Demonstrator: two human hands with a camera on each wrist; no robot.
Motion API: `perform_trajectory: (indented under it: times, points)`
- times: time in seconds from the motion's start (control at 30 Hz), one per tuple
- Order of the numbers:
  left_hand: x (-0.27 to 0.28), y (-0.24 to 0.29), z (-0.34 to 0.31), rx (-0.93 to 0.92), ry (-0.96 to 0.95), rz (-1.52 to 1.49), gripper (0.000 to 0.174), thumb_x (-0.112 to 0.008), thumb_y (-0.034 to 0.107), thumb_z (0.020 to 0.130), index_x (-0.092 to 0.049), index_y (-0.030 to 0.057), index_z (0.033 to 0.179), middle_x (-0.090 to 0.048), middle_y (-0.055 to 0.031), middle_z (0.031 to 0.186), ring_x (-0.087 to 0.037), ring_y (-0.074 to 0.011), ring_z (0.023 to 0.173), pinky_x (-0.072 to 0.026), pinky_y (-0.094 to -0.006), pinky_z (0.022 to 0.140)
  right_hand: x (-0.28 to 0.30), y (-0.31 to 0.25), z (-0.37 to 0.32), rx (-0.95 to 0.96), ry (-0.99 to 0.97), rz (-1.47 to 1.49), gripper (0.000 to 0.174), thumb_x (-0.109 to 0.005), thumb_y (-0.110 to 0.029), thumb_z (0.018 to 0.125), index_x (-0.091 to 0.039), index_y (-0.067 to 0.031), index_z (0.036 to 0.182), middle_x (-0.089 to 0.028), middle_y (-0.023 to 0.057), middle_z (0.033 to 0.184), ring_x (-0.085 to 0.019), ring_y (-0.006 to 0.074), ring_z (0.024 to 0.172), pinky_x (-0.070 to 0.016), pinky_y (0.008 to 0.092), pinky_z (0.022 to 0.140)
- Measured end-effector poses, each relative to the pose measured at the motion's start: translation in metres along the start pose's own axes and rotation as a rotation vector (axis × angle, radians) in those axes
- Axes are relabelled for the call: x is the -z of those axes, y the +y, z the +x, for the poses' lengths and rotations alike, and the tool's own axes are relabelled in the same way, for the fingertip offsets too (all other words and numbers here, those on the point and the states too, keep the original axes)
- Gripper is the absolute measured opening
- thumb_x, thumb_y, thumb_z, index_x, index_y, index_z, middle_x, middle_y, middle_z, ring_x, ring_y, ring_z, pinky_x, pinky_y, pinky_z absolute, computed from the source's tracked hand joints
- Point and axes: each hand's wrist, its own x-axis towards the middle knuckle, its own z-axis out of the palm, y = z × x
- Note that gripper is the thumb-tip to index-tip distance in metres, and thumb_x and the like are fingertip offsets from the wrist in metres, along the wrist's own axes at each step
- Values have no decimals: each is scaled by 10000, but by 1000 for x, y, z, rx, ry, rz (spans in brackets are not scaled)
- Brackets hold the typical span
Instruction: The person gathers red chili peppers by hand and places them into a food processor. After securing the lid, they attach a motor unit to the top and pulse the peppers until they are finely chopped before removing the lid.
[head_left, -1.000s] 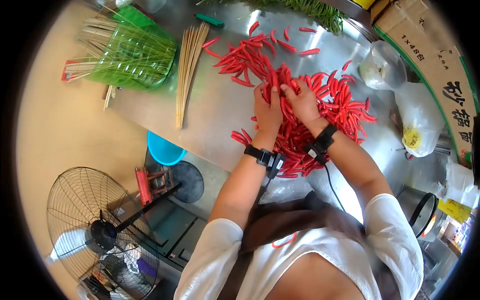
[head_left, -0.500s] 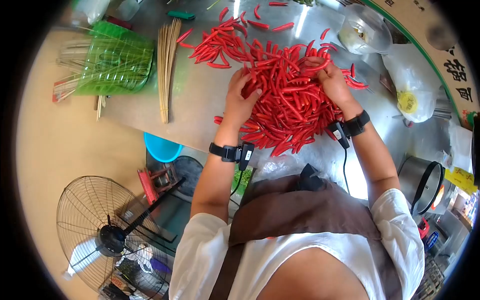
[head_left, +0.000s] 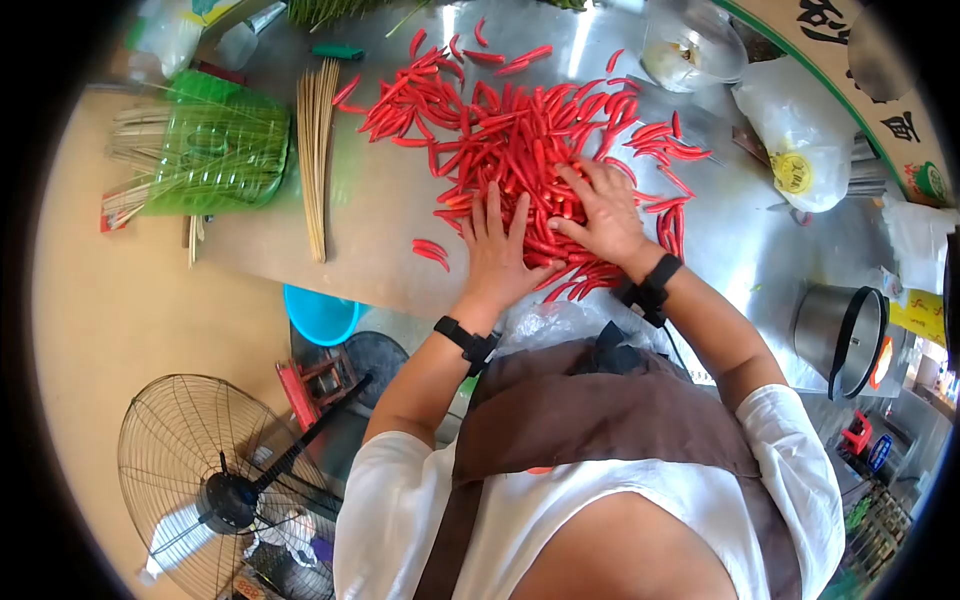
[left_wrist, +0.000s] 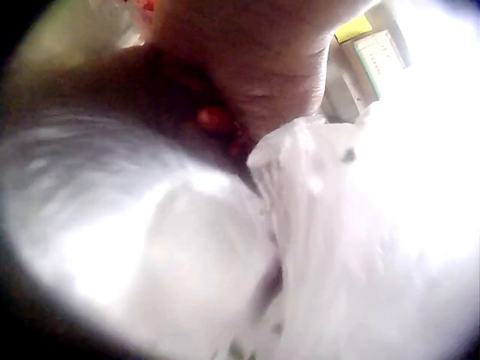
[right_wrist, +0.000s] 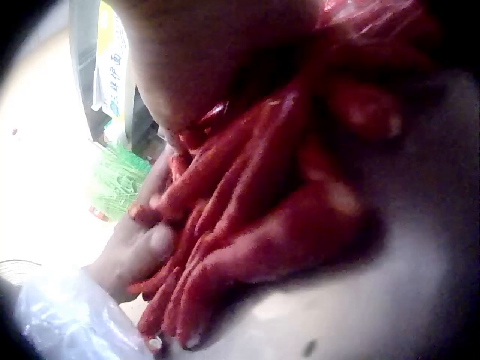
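Note:
A large heap of red chili peppers covers the middle of the metal table. My left hand lies at the heap's near left edge, fingers straight and spread over the chilies. On the near right side, my right hand rests on the heap with its fingers extended. The right wrist view shows chilies bunched close up, with the left hand beyond them. One chili peeks from under the left hand in the left wrist view, where clear plastic fills the lower part.
Thin bamboo skewers lie left of the heap, beside a green plastic container holding more skewers. A clear bowl and a white plastic bag stand to the right. A few stray chilies lie near the left hand.
Together in the heap a second ago, the hands parted to its two sides, then came to the near edge, closer together with fingers spread. The heap's near side has been pushed in. The head view has shifted.

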Motion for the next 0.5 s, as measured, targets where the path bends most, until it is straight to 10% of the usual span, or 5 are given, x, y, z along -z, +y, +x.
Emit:
perform_trajectory:
  times: [0.2,0.3,0.43,0.5]
  points:
    - [4,-26,11,-86,-50,-253,755,-806,351,671,-527,155,1346,-320,-153,1507,-342,-456,1321,-264,-602,1068,8,6,1,-91,-146,206,481,-682,-115,816,-533,-78,1271,-586,171,1158,-613,366,946,-520,410,804]
    - [66,-17,25,-143,-140,8,759,-782,344,695,-497,196,1383,-289,-130,1529,-363,-423,1305,-292,-543,1066,32,4,13,60,-27,235,508,-696,-179,833,-519,-62,1294,-646,166,989,-640,377,877,-528,422,744]
    - [73,-81,64,-16,-28,-204,637,-730,353,773,-536,121,1333,-376,-179,1467,-358,-425,1313,-282,-503,1079,90,-18,53,-75,-399,14,649,-747,-392,770,-549,-24,1266,-650,203,997,-631,376,873,-503,417,799]
    - [71,-115,95,111,226,-226,608,-691,364,817,-525,67,1320,-396,-218,1437,-361,-428,1309,-284,-508,1073,77,6,66,38,-194,71,623,-730,-405,787,-571,2,1231,-656,207,970,-618,368,902,-476,424,846]
